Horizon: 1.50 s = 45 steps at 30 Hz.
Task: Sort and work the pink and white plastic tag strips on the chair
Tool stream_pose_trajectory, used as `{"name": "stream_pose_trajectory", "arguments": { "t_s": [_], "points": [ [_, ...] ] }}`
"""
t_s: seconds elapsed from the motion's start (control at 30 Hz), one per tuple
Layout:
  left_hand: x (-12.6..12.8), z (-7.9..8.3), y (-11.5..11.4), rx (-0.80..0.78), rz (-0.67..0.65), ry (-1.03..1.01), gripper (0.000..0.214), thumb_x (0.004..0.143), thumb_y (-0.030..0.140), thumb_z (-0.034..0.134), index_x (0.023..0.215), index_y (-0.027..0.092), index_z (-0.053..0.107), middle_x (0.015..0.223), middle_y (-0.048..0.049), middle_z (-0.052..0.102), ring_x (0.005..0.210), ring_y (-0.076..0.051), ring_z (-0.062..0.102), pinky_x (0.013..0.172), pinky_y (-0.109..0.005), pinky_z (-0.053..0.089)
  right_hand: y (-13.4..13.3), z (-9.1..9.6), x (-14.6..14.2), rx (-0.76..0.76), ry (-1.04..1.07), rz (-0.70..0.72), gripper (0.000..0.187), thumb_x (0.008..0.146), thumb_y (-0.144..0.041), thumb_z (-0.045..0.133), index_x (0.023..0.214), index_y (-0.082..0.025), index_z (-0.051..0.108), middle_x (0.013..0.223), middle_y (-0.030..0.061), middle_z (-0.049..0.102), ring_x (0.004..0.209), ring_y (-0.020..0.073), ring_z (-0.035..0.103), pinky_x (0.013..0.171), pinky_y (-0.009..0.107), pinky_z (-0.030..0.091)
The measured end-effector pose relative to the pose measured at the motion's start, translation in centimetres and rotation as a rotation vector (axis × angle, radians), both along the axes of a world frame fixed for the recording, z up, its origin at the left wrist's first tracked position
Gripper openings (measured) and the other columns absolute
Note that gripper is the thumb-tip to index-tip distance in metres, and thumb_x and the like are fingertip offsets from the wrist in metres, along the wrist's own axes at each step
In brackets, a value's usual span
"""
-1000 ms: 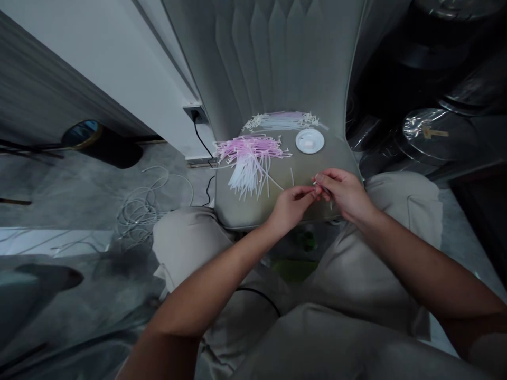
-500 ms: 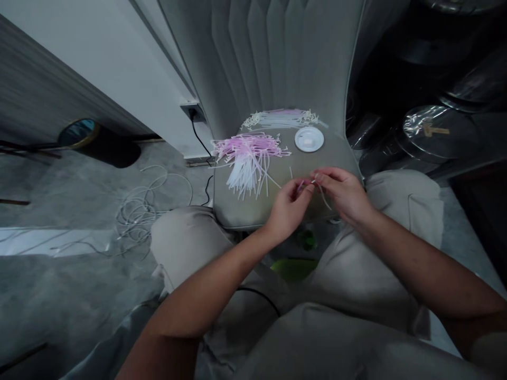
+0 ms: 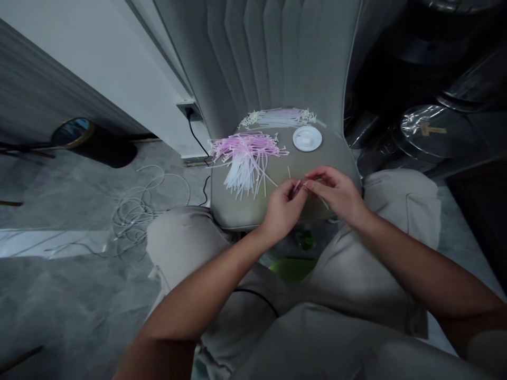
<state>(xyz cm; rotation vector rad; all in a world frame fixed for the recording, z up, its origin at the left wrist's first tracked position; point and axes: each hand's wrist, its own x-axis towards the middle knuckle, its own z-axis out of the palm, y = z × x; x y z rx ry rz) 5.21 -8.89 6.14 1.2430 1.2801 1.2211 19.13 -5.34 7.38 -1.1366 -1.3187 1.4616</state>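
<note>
My left hand and my right hand meet over the front of a grey chair seat. Both pinch the same thin pale plastic strip between their fingertips. A heap of pink and white strips lies on the seat to the left of my hands. A second row of strips lies at the back of the seat. A small round white lid rests beside it.
The chair's padded back rises behind the seat. Loose white cable coils on the grey floor at left, near a wall socket with a black cord. Dark wrapped objects stand at right. My knees flank the seat.
My hands have shifted slightly left while working the strip between the fingertips. The view has drifted a little; the piles on the seat have not moved.
</note>
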Motion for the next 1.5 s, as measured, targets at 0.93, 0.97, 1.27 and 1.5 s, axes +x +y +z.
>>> {"name": "stream_pose_trajectory", "arguments": {
  "t_s": [0.93,0.97,1.27,1.5],
  "points": [
    [-3.0,-5.2,0.9,-0.143,0.080,0.327,0.031,0.095,0.036,0.046,0.085,0.017,0.069,0.073,0.0001,0.065,0.072,-0.013,0.058,0.067,-0.024,0.041,-2.5,-3.7,7.0,-0.554,0.192,-0.175,0.022,0.086,-0.036,0.065,0.076,-0.016,0.066,0.040,-0.0084,0.033,0.035,0.0031,0.021,0.039,0.021,0.016],
    [-3.2,-5.5,0.8,-0.141,0.084,0.306,0.032,0.095,0.036,0.046,0.085,0.017,0.069,0.073,0.0002,0.065,0.072,-0.012,0.057,0.067,-0.024,0.041,-3.3,-3.7,7.9,-0.608,0.191,-0.173,0.023,0.086,-0.039,0.066,0.077,-0.017,0.067,0.040,-0.0082,0.034,0.035,0.0032,0.021,0.039,0.020,0.018],
    [-4.0,-6.9,-0.4,-0.134,0.040,0.271,0.035,0.094,0.040,0.046,0.088,0.016,0.071,0.073,-0.0011,0.066,0.070,-0.013,0.057,0.068,-0.024,0.043,-7.3,0.3,13.7,-0.896,0.207,-0.177,0.026,0.077,-0.041,0.075,0.069,-0.021,0.060,0.042,-0.0085,0.027,0.039,0.0063,0.019,0.041,0.023,0.028],
    [-3.5,-6.4,-0.6,-0.125,0.021,0.374,0.035,0.094,0.038,0.044,0.085,0.015,0.070,0.075,-0.0044,0.068,0.071,-0.015,0.058,0.068,-0.026,0.042,-11.9,4.9,17.0,-0.761,0.440,-0.548,0.019,0.088,-0.036,0.063,0.073,-0.026,0.055,0.052,-0.0105,0.007,0.047,0.0088,-0.006,0.036,0.024,0.018]
  ]
}}
